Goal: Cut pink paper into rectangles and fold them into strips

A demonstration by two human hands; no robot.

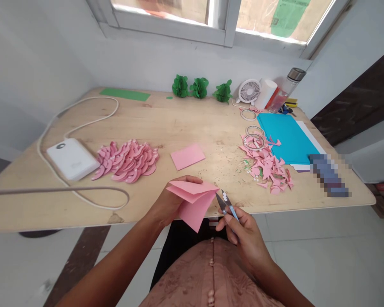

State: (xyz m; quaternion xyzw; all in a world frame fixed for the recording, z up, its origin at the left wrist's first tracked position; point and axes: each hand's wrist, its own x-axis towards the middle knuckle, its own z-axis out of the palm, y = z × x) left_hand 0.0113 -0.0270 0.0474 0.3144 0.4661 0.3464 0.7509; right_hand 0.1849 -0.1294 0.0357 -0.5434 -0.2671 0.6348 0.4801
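My left hand is closed on folded pink paper, whose layers fan apart above the table's front edge. In my right hand is a pair of small thread snips, blades apart, their tips close to the paper's right corner. I cannot tell whether the blades touch the paper. Just beyond my hands lies a pink paper rectangle. To its left sits a heap of curved pink paper cutouts. Pink paper scraps are scattered on the right.
A white power bank with a looping cable lies left. Several green paper ornaments stand at the back, near a small fan and a glass bottle. Tape rolls, blue sheets and a blurred-out object lie right.
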